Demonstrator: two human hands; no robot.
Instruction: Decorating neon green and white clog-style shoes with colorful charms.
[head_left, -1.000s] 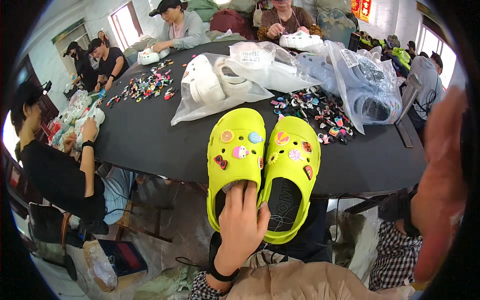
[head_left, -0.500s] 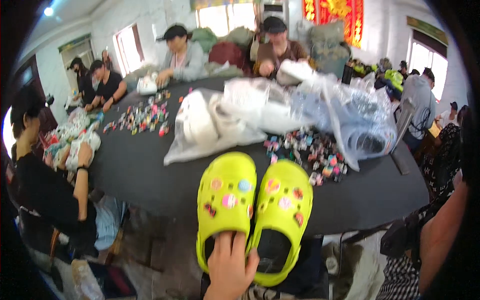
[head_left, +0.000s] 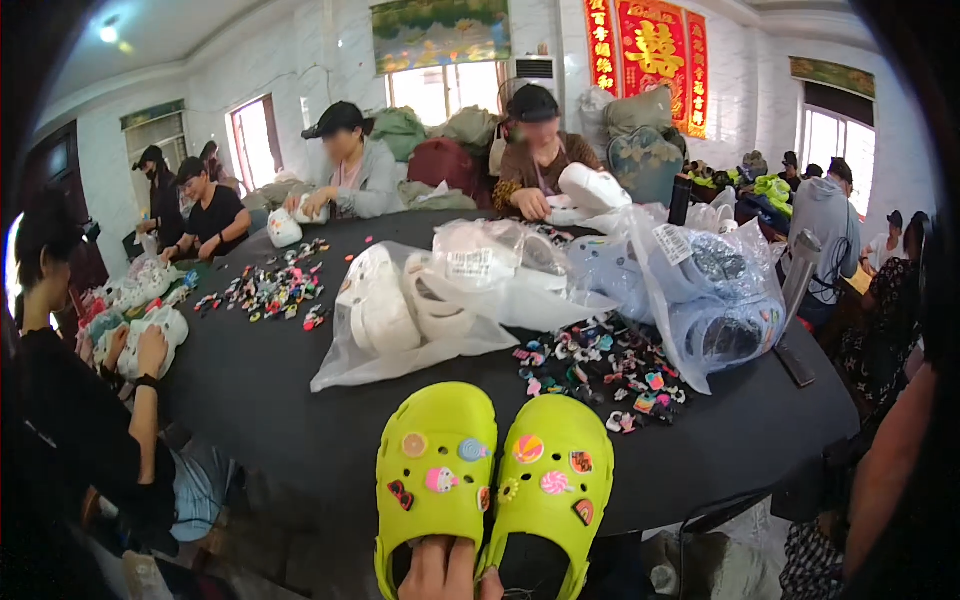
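Observation:
My left hand [head_left: 445, 570] shows only its fingers at the lower edge. They grip the heel ends of a pair of lime green clogs [head_left: 490, 480], held side by side over the near edge of a black round table [head_left: 250, 380]. Both clogs carry several small coloured charms on their toes. My right forearm [head_left: 890, 480] rises along the right rim, blurred and close to the camera. Its hand is out of the picture.
On the table lie a clear bag of white clogs [head_left: 400, 310], a bag of pale blue clogs [head_left: 710, 290], and loose charms [head_left: 600, 370] just beyond the green pair. More charms [head_left: 265, 290] lie far left. Several people sit around the table; one person [head_left: 70, 400] is at my left.
The view has tilted upward, so the clogs and my left hand sit lower in the picture. The hand keeps its grip on the pair; most of it has slipped below the edge.

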